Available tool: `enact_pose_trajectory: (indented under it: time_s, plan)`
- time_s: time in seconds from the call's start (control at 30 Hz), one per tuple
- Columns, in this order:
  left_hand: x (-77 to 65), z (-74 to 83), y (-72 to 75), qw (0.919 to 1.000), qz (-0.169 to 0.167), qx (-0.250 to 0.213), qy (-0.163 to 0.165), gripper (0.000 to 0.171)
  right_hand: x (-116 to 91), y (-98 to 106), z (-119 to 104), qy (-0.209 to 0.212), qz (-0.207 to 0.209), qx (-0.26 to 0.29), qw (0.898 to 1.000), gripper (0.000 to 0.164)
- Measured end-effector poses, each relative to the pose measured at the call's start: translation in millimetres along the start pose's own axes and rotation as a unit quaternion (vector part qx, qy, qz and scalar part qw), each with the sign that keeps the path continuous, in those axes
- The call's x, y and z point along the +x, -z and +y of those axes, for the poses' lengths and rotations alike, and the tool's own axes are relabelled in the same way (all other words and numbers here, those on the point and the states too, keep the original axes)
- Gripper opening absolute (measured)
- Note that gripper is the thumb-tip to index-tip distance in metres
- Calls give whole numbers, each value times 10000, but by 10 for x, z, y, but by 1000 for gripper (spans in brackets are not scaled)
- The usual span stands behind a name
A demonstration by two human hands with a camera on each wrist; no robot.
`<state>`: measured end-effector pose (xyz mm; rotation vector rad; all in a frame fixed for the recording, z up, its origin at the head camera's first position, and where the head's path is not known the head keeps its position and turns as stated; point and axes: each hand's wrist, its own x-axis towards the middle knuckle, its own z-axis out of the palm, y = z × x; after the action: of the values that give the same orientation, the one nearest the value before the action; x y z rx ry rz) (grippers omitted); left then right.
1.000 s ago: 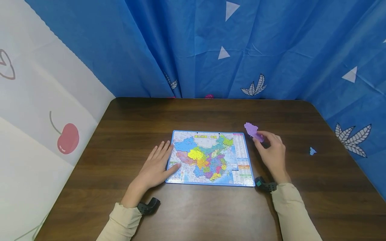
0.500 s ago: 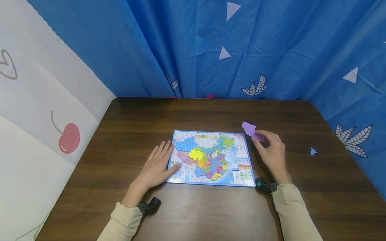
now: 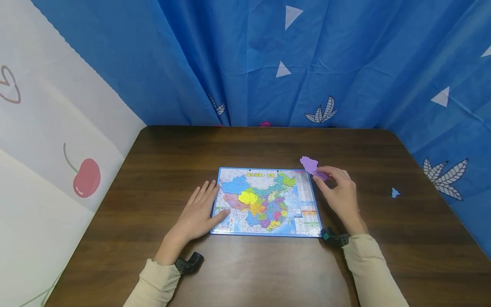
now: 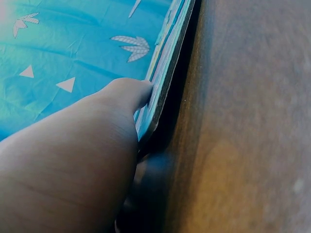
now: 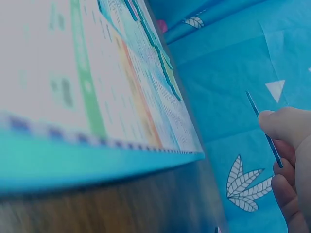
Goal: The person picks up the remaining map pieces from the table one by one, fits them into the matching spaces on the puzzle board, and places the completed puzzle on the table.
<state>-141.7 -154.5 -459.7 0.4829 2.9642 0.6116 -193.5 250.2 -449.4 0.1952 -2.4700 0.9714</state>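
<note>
Two hands work at a tabletop (image 3: 264,270) that carries one map puzzle board (image 3: 304,200) and one loose blue piece (image 3: 395,192); a single purple piece (image 3: 309,164) is in the right hand (image 3: 341,194). That hand's fingers are closed to the piece's thickness, pinching it by its near right end against the thumb, so most of it juts out beyond the fingertips, away to the left, at the board's far right corner. The right wrist view shows it edge-on and tilted, apart from the board. The left hand (image 3: 198,213) lies flat with straight fingers, gripping nothing; its thumb rests on the board's left margin. The blue piece sits well to the right of the right hand, untouched. The coloured pieces on the board are too small to count reliably.
</note>
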Motion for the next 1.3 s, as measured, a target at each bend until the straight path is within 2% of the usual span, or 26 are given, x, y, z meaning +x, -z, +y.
enact_pose_trajectory:
  time_s: [0.23,0.47,1.3]
  plan:
    - [0,-11,-8,9999,-33,-58,116,91,2,-64,-69,188,-40,58,9998,32]
    - [3,-10,-15,10000,26,-47,67,93,8,-131,-145,493,-40,283,9984,30]
    - [-26,-3,-17,9999,-5,110,-45,92,11,-309,-424,806,-326,557,9947,32]
